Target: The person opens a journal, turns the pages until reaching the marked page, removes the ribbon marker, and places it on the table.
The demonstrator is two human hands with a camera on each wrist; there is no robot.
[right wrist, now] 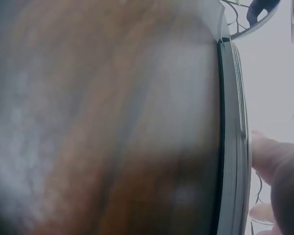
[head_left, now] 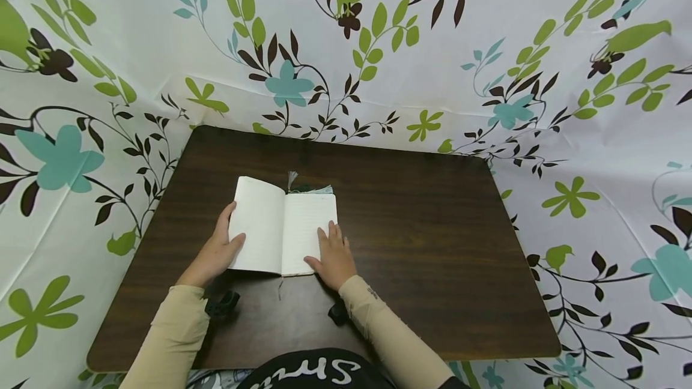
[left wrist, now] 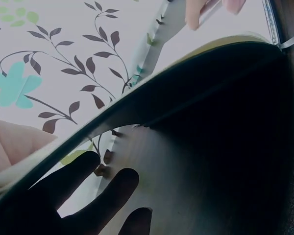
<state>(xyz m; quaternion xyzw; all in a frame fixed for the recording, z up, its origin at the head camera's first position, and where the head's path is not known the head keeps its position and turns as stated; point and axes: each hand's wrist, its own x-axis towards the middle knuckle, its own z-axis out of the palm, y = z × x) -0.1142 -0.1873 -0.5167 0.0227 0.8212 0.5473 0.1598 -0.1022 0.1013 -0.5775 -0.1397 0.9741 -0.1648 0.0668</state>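
Observation:
An open notebook [head_left: 258, 227] with a blank left page and a faintly lined right page lies left of the table's middle. My left hand [head_left: 218, 248] holds its left side, thumb on the page and fingers behind the dark cover [left wrist: 152, 93]. That cover is lifted at a slant above the table in the left wrist view. On the right page [head_left: 303, 233] rests my right hand [head_left: 336, 257], fingers extended near the outer edge. From the right wrist, the thick page block [right wrist: 232, 142] shows edge-on beside the thumb [right wrist: 267, 154].
A grey tassel [head_left: 292, 179] and a bluish patterned piece [head_left: 321, 190] stick out past the notebook's top. A thin ribbon [head_left: 280, 288] hangs from its bottom. The dark wooden table [head_left: 421, 245] extends right, with a leaf-and-bird patterned cloth [head_left: 346, 71] around it.

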